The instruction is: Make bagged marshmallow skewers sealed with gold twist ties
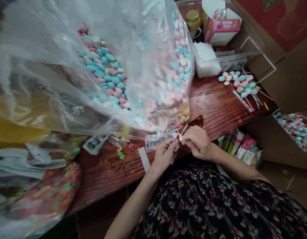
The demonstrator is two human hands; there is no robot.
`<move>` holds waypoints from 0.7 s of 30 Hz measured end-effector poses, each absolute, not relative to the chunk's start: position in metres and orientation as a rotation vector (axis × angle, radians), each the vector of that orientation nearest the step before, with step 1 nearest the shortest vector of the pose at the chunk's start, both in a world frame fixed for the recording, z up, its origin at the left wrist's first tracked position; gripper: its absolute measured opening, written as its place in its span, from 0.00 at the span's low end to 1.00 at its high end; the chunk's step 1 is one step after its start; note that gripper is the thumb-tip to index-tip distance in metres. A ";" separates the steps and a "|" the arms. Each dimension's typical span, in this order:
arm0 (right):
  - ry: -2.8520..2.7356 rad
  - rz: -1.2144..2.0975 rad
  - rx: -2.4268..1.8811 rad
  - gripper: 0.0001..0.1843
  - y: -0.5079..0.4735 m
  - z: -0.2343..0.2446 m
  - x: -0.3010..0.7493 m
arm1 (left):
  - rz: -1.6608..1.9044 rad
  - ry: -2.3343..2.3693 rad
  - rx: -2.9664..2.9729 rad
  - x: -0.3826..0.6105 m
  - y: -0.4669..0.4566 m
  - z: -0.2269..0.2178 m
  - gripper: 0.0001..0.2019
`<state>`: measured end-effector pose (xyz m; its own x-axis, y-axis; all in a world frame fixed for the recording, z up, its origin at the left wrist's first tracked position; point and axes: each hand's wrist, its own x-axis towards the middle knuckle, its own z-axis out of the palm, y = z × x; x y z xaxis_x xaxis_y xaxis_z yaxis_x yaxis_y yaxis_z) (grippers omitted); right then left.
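Note:
Close to the table's front edge, my left hand (pixel 165 152) is closed in a pinch around a small wrapped lollipop (pixel 175 150), whose colourful wrapper shows below the fingers. White stick ends (pixel 184 128) point up and away from it. A bit of gold twist tie (pixel 180 137) circles the wrapper's neck between the hands. My right hand (pixel 197 142) pinches at this tie, thumb and forefinger together; its other fingers curl in. Just behind lies a printed plastic wrapper (pixel 155 142), and a bundle of gold ties (pixel 198 121) rests beyond the right hand.
A big clear bag of pink, blue and white candies (pixel 113 79) covers much of the table (pixel 205 103). Stick candies (pixel 245 87) lie at right before a clear plastic bin (pixel 233 63). A bag of ring candies (pixel 61 189) sits at left; a cardboard box (pixel 285 142) stands right.

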<state>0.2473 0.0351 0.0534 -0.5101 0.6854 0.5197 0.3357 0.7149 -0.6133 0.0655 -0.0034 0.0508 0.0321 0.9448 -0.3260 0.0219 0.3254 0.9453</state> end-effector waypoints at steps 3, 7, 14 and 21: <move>-2.125 0.487 -0.838 0.13 0.026 0.038 0.218 | 0.989 1.326 0.951 0.065 -0.004 0.052 0.12; -2.071 0.575 -0.843 0.15 0.026 0.027 0.206 | 0.963 1.336 0.882 0.051 -0.014 0.049 0.12; -1.863 0.856 -0.943 0.06 0.022 0.039 0.199 | 1.017 1.356 1.048 0.038 -0.020 0.049 0.15; -1.568 1.235 -1.099 0.06 0.006 0.032 0.195 | 1.069 1.382 1.157 0.040 -0.021 0.046 0.16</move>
<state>0.1949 0.0060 0.0320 -0.2667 0.9594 0.0915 0.1357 0.1314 -0.9820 0.0401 -0.0211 0.0455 -0.0431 0.9880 -0.1483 0.1051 0.1521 0.9828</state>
